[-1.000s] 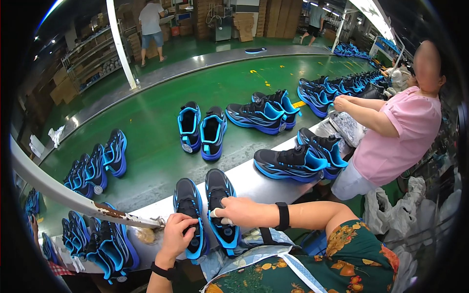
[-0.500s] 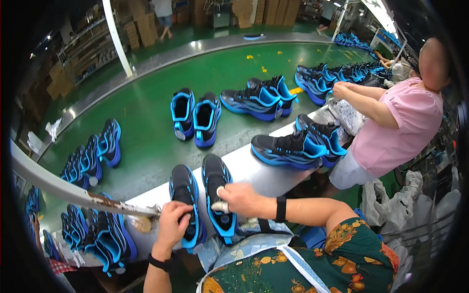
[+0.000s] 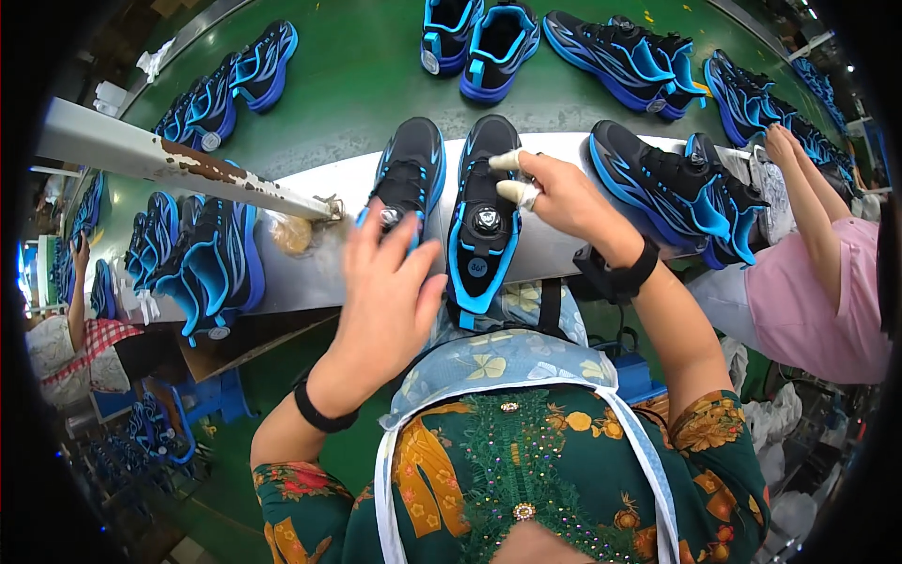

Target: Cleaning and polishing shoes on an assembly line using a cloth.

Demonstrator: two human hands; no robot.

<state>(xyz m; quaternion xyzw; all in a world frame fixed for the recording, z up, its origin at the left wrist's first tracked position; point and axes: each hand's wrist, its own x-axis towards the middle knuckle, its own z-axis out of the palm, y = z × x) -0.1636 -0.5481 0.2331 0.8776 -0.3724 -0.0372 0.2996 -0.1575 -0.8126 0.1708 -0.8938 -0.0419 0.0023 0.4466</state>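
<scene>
A pair of black and blue sneakers stands side by side in front of me, toes pointing away. My left hand (image 3: 381, 291), a little blurred, is over the left sneaker (image 3: 411, 155) with its fingers spread; it hides that sneaker's heel and opening. At the right side of the right sneaker (image 3: 489, 169) is my right hand (image 3: 571, 195). Its thumb and forefinger, both in pale finger covers, are apart with nothing visible between them; the other fingers curl in. A round dial (image 3: 486, 219) shows on the right sneaker's tongue.
The sneakers stand on a pale ledge (image 3: 352, 179) beside a green conveyor belt (image 3: 357, 85) bearing more pairs. More sneakers (image 3: 662, 188) stand to the right, others (image 3: 211, 254) left. A rusty white metal bar (image 3: 216, 174) crosses at left. A person in pink (image 3: 817, 301) works at right.
The view has tipped downward. My left hand has lifted from the left sneaker's collar and spread its fingers. My right hand has drawn to the right sneaker's outer side, uncovering its dial.
</scene>
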